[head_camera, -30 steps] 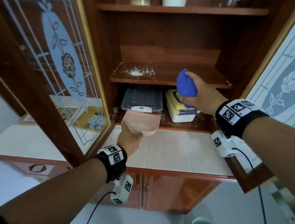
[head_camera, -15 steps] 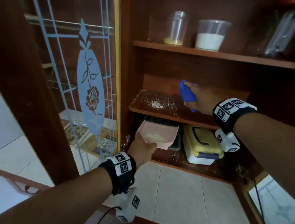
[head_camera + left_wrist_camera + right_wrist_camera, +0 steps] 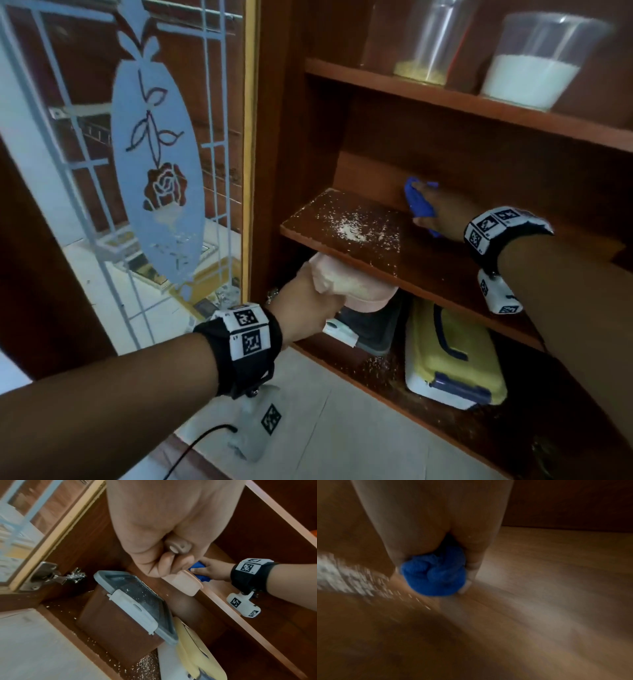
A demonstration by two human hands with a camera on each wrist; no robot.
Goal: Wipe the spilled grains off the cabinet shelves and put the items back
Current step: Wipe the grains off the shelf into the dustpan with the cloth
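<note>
Inside, right hand point(image 3: 442, 214) grips blue cloth point(image 3: 418, 205) on shelf point(image 3: 428, 270); left hand point(image 3: 308, 305) clasps pink scoop point(image 3: 352, 286) below.

Dim cabinet interior, motion-blurred wrist view

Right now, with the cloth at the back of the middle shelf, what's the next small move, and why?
Probably sweep the blue cloth in the right hand leftward and forward through the spilled grains, toward the shelf edge, because the left hand holds the pink scoop just below that edge.
</note>
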